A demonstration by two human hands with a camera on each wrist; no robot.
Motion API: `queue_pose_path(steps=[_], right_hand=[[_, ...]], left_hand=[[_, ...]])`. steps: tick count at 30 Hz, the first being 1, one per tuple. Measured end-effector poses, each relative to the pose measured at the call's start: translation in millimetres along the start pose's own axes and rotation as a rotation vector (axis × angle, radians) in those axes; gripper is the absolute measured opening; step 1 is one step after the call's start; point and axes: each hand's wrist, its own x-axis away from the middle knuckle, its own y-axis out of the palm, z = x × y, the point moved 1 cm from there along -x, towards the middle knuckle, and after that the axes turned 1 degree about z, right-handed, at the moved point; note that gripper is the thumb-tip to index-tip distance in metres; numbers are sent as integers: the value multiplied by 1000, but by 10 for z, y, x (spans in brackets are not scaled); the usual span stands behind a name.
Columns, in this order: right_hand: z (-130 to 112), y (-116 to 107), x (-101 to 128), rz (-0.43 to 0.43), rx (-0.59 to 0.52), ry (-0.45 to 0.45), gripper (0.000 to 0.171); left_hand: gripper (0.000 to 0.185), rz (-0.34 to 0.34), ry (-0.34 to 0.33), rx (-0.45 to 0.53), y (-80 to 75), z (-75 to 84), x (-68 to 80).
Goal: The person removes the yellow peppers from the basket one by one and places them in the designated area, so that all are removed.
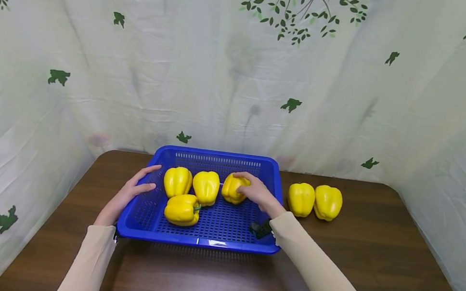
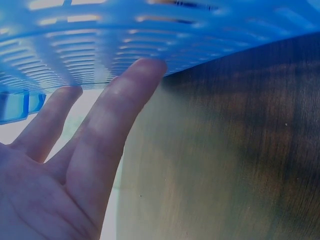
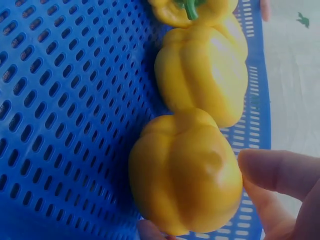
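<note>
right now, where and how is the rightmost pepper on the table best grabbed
The rightmost pepper is probably best gripped around its bulging sides, coming from above and the right: another pepper sits close on its left, its right side is free, and no stem shows to hold.

Your basket (image 1: 222, 234) in all three views
Head looks forward and down, wide; left wrist, close along the slotted side (image 2: 150, 35); right wrist, close on peppers (image 3: 200, 75) your head view shares.
</note>
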Motion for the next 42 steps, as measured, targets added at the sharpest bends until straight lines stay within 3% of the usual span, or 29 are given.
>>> queue_pose_path(steps=[9,19,42], right_hand=[[49,-5,-12,-50,-73,74,54],[42,-17,-15,-11,-37,59,42],[25,-119,22,-67,-212,31,44]], left_hand=[[58,2,-20,-33,2,4,18],[57,-2,-23,-13,1,4,24],[57,0,-27,-37,-1,-11,1]])
